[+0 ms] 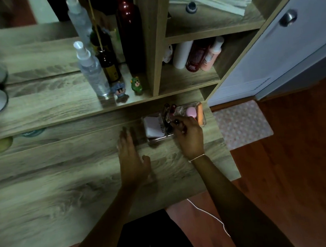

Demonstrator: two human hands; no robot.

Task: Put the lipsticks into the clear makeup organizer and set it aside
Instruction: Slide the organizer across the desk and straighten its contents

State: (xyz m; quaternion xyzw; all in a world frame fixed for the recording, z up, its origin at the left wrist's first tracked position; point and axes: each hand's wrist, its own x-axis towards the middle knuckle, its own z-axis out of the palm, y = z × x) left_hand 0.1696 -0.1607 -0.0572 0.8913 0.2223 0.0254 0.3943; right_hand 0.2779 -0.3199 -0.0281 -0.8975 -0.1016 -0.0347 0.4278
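The clear makeup organizer (160, 139) stands on the wooden desk near its right end, under the shelf unit. Dark red lipsticks (170, 110) stand upright in its middle slots, a white pad fills the left compartment, and a pink sponge (190, 112) sits at the right. My right hand (189, 136) hovers over the organizer's middle, fingertips pinched on a dark lipstick (176, 121) at the slots. My left hand (131, 157) lies flat on the desk just left of the organizer, fingers spread, holding nothing.
On the raised shelf behind stand a clear spray bottle (92, 70), a dark brown bottle (108, 64), a tall red bottle (129, 35) and two small figurines (126, 88). Bottles fill the cubby (198, 56). The desk's right edge (231, 157) drops to a red floor with a pink mat (242, 124).
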